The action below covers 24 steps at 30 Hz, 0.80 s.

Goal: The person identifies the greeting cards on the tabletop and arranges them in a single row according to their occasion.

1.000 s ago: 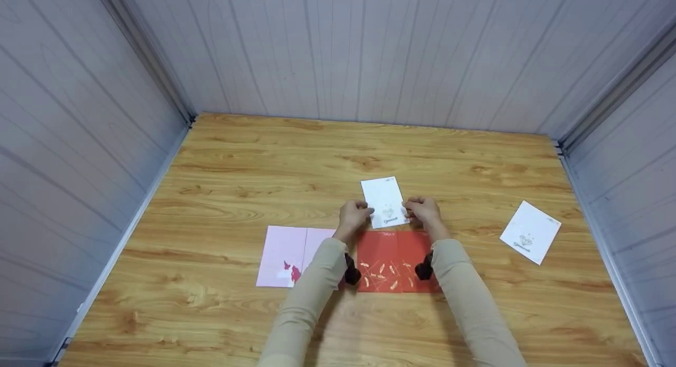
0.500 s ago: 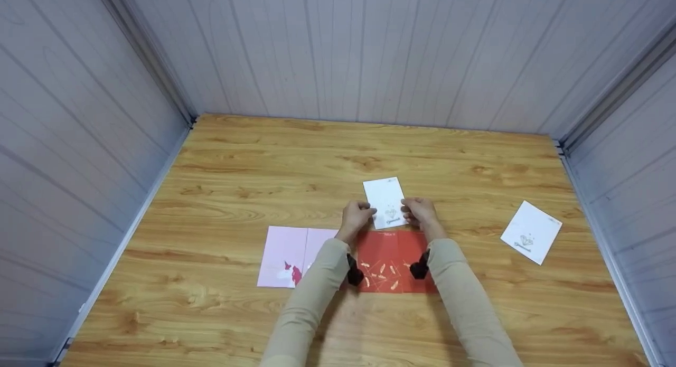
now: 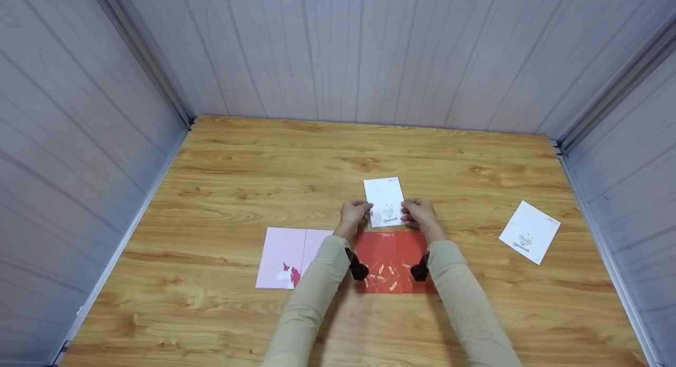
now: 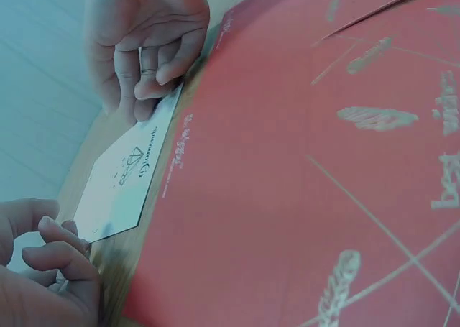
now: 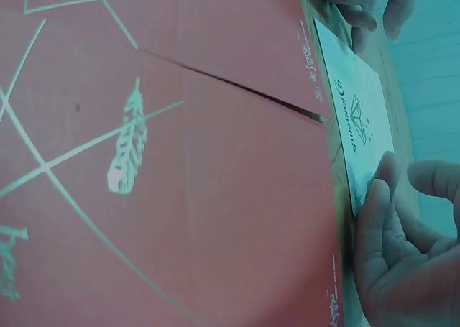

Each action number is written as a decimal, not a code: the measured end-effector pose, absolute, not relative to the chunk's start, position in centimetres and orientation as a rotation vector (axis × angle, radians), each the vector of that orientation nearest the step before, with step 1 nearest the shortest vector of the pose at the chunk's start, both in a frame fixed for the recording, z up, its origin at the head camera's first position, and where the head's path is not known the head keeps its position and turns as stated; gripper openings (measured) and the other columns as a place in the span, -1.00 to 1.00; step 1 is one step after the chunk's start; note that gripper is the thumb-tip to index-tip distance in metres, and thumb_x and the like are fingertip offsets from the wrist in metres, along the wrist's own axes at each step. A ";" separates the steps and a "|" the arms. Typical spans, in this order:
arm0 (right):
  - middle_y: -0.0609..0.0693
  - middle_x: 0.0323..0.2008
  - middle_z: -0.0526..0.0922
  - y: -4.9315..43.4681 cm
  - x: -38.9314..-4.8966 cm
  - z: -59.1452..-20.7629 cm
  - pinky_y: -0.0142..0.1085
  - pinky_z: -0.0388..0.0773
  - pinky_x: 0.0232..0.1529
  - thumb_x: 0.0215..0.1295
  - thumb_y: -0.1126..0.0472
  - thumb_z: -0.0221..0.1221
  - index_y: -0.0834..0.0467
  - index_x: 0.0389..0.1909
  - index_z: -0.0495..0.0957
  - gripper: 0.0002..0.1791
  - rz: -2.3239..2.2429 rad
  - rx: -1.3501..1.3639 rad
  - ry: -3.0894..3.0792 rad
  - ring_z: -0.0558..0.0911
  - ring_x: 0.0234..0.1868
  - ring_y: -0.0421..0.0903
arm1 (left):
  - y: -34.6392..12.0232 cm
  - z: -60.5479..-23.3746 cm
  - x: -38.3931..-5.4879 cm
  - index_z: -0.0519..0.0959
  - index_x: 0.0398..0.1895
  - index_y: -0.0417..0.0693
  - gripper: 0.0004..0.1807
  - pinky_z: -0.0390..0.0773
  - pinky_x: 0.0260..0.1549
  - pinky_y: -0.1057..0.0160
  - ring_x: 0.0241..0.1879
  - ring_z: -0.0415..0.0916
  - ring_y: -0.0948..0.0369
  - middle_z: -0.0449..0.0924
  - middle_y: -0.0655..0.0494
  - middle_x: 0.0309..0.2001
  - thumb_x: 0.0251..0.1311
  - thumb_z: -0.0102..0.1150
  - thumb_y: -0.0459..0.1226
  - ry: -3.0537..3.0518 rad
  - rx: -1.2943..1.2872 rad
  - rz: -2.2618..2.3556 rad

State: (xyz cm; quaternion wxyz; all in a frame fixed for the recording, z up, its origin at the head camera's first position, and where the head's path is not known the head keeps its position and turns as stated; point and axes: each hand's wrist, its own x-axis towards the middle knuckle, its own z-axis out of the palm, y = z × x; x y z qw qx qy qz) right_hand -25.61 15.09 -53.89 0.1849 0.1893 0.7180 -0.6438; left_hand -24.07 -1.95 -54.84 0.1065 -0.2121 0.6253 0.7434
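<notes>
A white card [image 3: 384, 198] printed with a diamond and lettering lies between both hands, beyond a red surface. My left hand [image 3: 354, 214] has its thumb and fingertips at the card's left edge. On the opposite edge, my right hand [image 3: 421, 214] pinches with thumb and finger. The right wrist view shows the right fingers [image 5: 374, 197] curled right at the card's side. Under the wrists are red cards [image 3: 376, 251] side by side with gold feathers and lines; a thin dark gap runs between them in the wrist views. The forearms hide parts of the red and pink cards.
To the left lie pink cards [image 3: 282, 251] with a white and crimson picture, their right part behind the left sleeve. Another white card [image 3: 529, 232] with the same diamond print lies turned at an angle on the right. Panel walls [image 3: 338, 50] enclose the wooden table [image 3: 264, 161].
The white card has turned slightly clockwise between the hands, so that it stands straighter. Both hands have shifted only a little with it. The other cards have stayed in place.
</notes>
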 end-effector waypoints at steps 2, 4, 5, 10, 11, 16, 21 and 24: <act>0.07 -0.39 0.46 15.1 -25.6 -53.9 -0.37 0.47 -0.54 0.22 0.25 0.01 0.30 0.05 0.31 -0.61 -1.804 0.538 2.023 0.51 -0.60 -0.19 | -2.0 -54.8 -24.1 0.49 -0.35 -0.40 -0.88 0.24 -0.81 0.42 -0.78 0.22 0.32 0.33 0.06 -0.71 0.09 0.05 -0.44 1.841 -0.619 2.192; 0.07 -0.37 0.46 15.1 -25.7 -53.9 -0.38 0.47 -0.54 0.22 0.25 0.01 0.29 0.05 0.31 -0.62 -1.796 0.554 2.018 0.52 -0.59 -0.19 | -2.0 -54.7 -24.0 0.49 -0.37 -0.40 -0.88 0.23 -0.83 0.43 -0.79 0.22 0.33 0.31 0.07 -0.73 0.09 0.05 -0.44 1.850 -0.608 2.192; 0.07 -0.36 0.46 15.1 -25.7 -53.9 -0.38 0.47 -0.54 0.23 0.25 0.00 0.28 0.06 0.31 -0.62 -1.792 0.558 2.016 0.52 -0.59 -0.19 | -2.0 -54.7 -24.0 0.49 -0.38 -0.40 -0.88 0.22 -0.84 0.43 -0.80 0.21 0.33 0.30 0.08 -0.74 0.09 0.04 -0.43 1.860 -0.602 2.192; 0.10 -0.30 0.45 15.1 -25.6 -53.9 -0.36 0.48 -0.52 0.25 0.27 -0.02 0.27 0.10 0.25 -0.60 -1.786 0.558 2.017 0.52 -0.58 -0.18 | -2.0 -53.8 -23.8 0.48 -0.28 -0.38 -0.84 0.18 -0.86 0.39 -0.82 0.16 0.32 0.29 0.07 -0.73 0.12 0.02 -0.41 1.840 -0.636 2.157; 0.11 -0.29 0.45 15.1 -25.6 -53.9 -0.35 0.48 -0.51 0.25 0.26 -0.03 0.27 0.11 0.24 -0.60 -1.781 0.551 2.021 0.52 -0.58 -0.18 | -2.0 -53.8 -24.0 0.48 -0.25 -0.36 -0.83 0.16 -0.86 0.39 -0.82 0.15 0.31 0.29 0.08 -0.72 0.13 0.03 -0.40 1.837 -0.659 2.139; 0.11 -0.29 0.44 15.1 -25.6 -53.9 -0.34 0.47 -0.53 0.25 0.26 -0.05 0.27 0.11 0.23 -0.60 -1.771 0.544 2.033 0.54 -0.54 -0.14 | -1.8 -56.7 -25.8 0.52 -0.31 -0.26 -0.84 0.14 -0.83 0.40 -0.81 0.13 0.33 0.26 0.13 -0.74 0.04 0.15 -0.34 1.855 -0.617 2.187; 0.12 -0.28 0.44 15.2 -25.6 -53.9 -0.35 0.47 -0.53 0.26 0.25 -0.06 0.29 0.14 0.21 -0.57 -1.766 0.538 2.035 0.56 -0.52 -0.13 | -1.4 -57.9 -26.4 0.50 -0.21 -0.21 -0.75 0.19 -0.78 0.39 -0.75 0.20 0.31 0.35 0.08 -0.62 0.01 0.19 -0.33 1.896 -0.546 2.211; 0.11 -0.26 0.44 15.2 -25.6 -54.0 -0.36 0.47 -0.52 0.27 0.25 -0.06 0.28 0.15 0.20 -0.57 -1.759 0.550 2.026 0.56 -0.50 -0.13 | -0.9 -56.7 -25.7 0.44 -0.10 -0.22 -0.71 0.22 -0.78 0.36 -0.71 0.29 0.27 0.45 0.00 -0.47 0.06 0.11 -0.39 1.967 -0.589 2.144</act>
